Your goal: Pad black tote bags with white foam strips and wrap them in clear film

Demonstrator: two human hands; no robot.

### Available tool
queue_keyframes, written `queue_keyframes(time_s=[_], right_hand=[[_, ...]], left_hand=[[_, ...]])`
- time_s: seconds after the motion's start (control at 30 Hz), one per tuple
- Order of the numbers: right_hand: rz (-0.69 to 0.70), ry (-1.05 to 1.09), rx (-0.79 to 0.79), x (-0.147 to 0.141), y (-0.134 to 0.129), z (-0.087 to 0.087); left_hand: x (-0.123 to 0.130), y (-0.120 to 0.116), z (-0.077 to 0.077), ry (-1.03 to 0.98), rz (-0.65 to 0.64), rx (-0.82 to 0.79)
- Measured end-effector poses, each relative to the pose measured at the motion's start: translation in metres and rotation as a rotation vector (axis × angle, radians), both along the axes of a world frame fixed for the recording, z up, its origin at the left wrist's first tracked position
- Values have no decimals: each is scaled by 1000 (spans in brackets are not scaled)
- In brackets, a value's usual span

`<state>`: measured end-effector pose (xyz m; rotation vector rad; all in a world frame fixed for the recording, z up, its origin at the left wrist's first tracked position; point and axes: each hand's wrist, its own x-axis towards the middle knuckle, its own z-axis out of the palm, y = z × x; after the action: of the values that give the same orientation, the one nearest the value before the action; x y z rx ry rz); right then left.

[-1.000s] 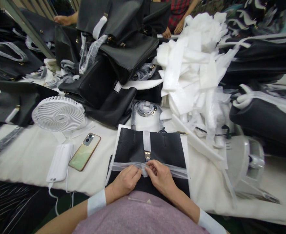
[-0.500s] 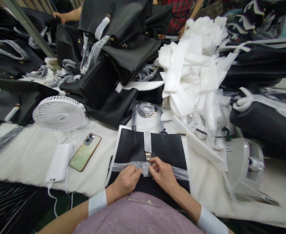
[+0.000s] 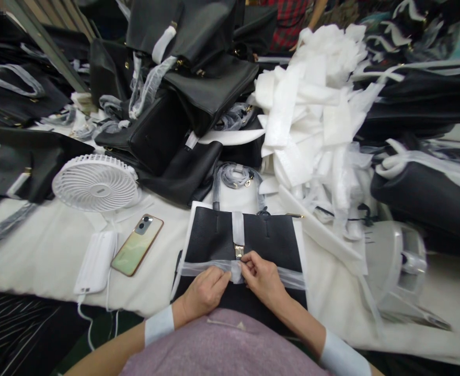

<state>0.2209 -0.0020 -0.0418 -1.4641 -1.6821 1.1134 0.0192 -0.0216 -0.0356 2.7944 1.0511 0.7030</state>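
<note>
A black handbag [image 3: 206, 235] lies flat before me on the cloth-covered table, its wrapped handle [image 3: 260, 190] pointing away. Down its middle runs a strap in white film [image 3: 238, 227], ending at a gold clasp [image 3: 239, 251]. Across the bag stretches a translucent wrapping strip [image 3: 290, 278], bunched at the centre just below the clasp. My left hand [image 3: 206, 290] pinches the strip left of that bunch. On its right side my right hand [image 3: 262, 277] pinches the strip, thumb and forefinger together near the clasp. The bag's lower part is partly hidden by my hands and body.
A white fan [image 3: 96, 185], a power bank [image 3: 94, 263] and a phone [image 3: 138, 244] lie to the left. Black bags [image 3: 155, 136] are heaped behind. White foam strips [image 3: 312, 104] pile up at the back right, near a grey tape dispenser [image 3: 390, 266]. A co-worker's checked shirt [image 3: 287, 23] shows behind.
My hands stay almost in place on the strip, shifted very slightly right. At the back left, a co-worker's hand and forearm have gone from view.
</note>
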Motion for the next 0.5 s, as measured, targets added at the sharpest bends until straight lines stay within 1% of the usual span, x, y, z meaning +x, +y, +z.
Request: queue_keyframes(time_s=[0.13,0.27,0.37,0.5], right_hand=[[17,-4,-23,0,0,8],[76,-44,-18,0,-1,17],[58,-97,3,-2,-1,15],[43,-105,-7,-4,1,10]], left_hand=[[2,0,-1,27,-7,-7],[2,0,-1,59,-8,-23],[3,0,-1,103,-11,-49],[7,-3,2,144,-17,-71]])
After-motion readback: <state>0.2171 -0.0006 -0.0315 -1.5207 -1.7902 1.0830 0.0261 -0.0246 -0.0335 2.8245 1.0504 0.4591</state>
